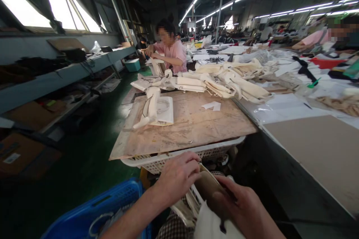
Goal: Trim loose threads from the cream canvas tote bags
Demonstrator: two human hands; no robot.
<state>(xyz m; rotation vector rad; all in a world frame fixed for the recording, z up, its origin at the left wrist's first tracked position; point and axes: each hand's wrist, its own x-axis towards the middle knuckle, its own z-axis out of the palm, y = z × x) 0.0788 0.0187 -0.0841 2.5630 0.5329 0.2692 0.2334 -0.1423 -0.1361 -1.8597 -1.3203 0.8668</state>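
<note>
My left hand (179,176) is closed in a pinch on the top edge of a tan leather piece (206,186) low in the view. My right hand (242,203) grips the same tan piece from the right side, fingers curled over it. Below them lie cream and white cut pieces (209,224) over my lap. Just ahead is a brown work board (190,123) resting on a white plastic basket (213,151). A cream shoe upper (157,110) lies on the board.
A blue crate (98,209) sits at lower left. A heap of cream shoe parts (227,80) covers the table behind the board. A person in pink (172,54) works at the far end. Grey shelves (56,78) line the left wall; a grey table (316,149) runs right.
</note>
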